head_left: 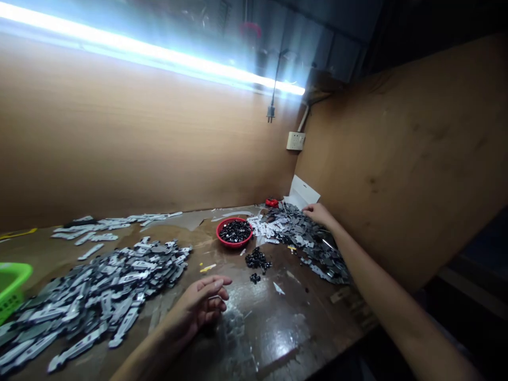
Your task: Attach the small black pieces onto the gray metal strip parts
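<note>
My left hand (203, 304) is just above the front of the table, its fingers loosely bent and apart, with nothing in it. On the far right, my right hand (318, 214) reaches over a heap of flat grey metal pieces (304, 227). Its fingertips are drawn together at the heap's back edge; whatever they pinch is too small to make out. White flat pieces (266, 227) lie at the heap's left side. A red bowl (234, 245) full of small dark parts (235, 230) stands beside them. Small black parts (257, 259) form a loose pile nearer me.
A large heap of long grey-and-white pieces (115, 283) covers the table's left, with a green basket (14, 288) at the edge. White paper (302, 191) leans in the back corner by a red object (272, 202). A plug (270, 112) hangs near a wall socket (296, 141).
</note>
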Available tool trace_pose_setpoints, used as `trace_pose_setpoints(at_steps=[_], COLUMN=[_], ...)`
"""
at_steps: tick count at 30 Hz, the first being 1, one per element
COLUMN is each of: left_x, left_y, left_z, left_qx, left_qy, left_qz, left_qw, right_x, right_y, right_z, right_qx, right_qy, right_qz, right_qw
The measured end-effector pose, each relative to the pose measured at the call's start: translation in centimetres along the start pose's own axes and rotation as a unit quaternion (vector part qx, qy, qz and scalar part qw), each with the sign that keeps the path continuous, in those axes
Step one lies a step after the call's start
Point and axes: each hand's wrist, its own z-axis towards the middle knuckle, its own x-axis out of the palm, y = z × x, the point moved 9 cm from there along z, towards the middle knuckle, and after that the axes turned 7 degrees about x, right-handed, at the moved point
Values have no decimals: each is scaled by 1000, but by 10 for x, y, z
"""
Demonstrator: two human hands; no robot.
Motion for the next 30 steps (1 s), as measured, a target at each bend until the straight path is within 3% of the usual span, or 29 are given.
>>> trace_pose_setpoints(at_steps=[5,10,17,24,30], left_x=[-2,-1,4,5,4], left_y=[0,3,0,2,6], left_z=[1,1,-3,-2,-1], left_qx=[-2,-7,-3,6,2], left_qy=[-14,-5,-3,10,16], left_qz=[6,10,7,18,38], left_qw=[1000,1000,1000,1000,999], right_x=[13,41,54,39,76], right_y=[-7,-17,-6,25,71], right_z=[-9,-25,-34,-50,-83], right_qx=[-1,28,24,-35,-112], right_qy=[40,55,44,60,197], right_qz=[-43,-97,-107,-33,73], right_qw=[998,993,993,997,971])
